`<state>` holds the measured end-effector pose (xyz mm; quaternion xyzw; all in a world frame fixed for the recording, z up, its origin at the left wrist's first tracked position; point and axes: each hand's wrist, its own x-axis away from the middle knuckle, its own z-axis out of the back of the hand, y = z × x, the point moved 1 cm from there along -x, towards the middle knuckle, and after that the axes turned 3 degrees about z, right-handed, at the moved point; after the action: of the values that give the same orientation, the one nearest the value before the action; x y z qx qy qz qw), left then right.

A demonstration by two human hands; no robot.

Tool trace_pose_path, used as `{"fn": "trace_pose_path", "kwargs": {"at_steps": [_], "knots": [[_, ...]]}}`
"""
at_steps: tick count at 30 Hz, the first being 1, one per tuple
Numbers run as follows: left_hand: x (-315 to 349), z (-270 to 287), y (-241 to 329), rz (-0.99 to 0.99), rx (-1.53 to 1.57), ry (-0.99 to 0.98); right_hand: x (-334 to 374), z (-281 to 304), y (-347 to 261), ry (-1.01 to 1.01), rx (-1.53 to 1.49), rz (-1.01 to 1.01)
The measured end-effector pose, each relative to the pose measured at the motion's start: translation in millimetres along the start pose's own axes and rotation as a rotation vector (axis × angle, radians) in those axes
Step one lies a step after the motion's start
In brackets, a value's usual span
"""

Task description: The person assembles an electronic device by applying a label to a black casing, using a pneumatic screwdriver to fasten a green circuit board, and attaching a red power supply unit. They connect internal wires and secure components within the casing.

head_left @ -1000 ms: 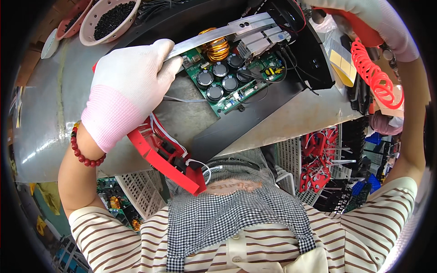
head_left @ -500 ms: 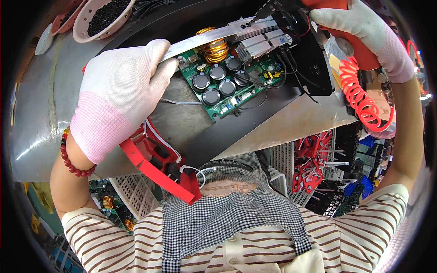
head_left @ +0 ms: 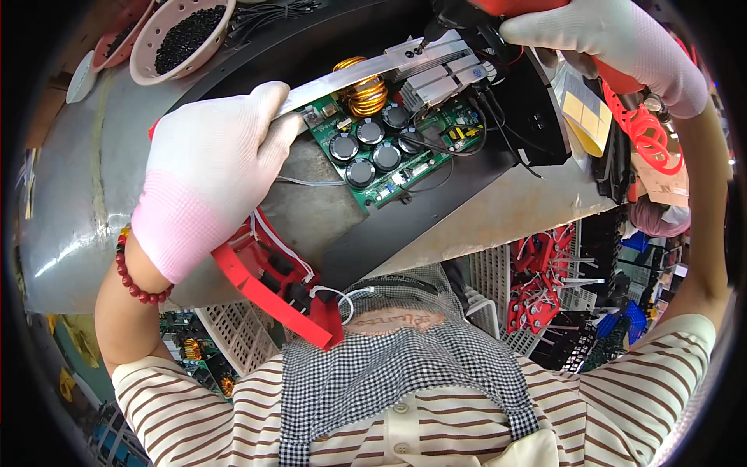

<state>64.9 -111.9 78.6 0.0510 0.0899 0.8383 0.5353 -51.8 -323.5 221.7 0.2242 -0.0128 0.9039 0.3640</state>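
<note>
My gloved left hand (head_left: 214, 148) pinches the near end of a flat metal strip (head_left: 342, 76). The strip runs over a green circuit board (head_left: 359, 144) to the finned aluminium heat sinks (head_left: 440, 81), where dark screw heads show in it. On the board stand a copper-wound coil (head_left: 362, 92) and several black capacitors (head_left: 370, 130). My gloved right hand (head_left: 603, 47) is wrapped round a red power screwdriver (head_left: 525, 6) with a coiled red air hose (head_left: 644, 128). The driver's dark nose points at the strip's far end; whether the bit touches a screw I cannot tell.
A pink bowl of small black screws (head_left: 187, 40) stands at the far left. A red bracket part with white wires (head_left: 276, 292) hangs over the table's front edge. Below, crates hold red parts (head_left: 537, 272). A black sheet-metal housing (head_left: 443, 187) lies under the board.
My right hand and the screwdriver have shifted slightly left, and the hose has swung with them. The bit, visible before at the strip's far end, is now mostly hidden. My left hand keeps its hold.
</note>
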Motion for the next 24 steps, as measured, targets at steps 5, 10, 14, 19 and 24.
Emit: {"fn": "trace_pose_path", "kwargs": {"at_steps": [5,10,14,19,24], "knots": [[2,2,-3,0.014,-0.023,-0.001,-8,-1,3,0.001,0.012,0.135],[0,1,-6,-0.001,-0.004,0.031,13,9,14,0.109,-0.358,0.102],[-6,-1,-3,-0.034,-0.018,0.035,16,-7,78,0.263,-0.986,0.264],[5,2,-7,0.022,0.012,0.063,14,-78,147,0.24,-1.574,0.389],[3,7,-7,-0.042,0.406,0.13,43,-194,225,0.222,-1.695,-0.264]]}}
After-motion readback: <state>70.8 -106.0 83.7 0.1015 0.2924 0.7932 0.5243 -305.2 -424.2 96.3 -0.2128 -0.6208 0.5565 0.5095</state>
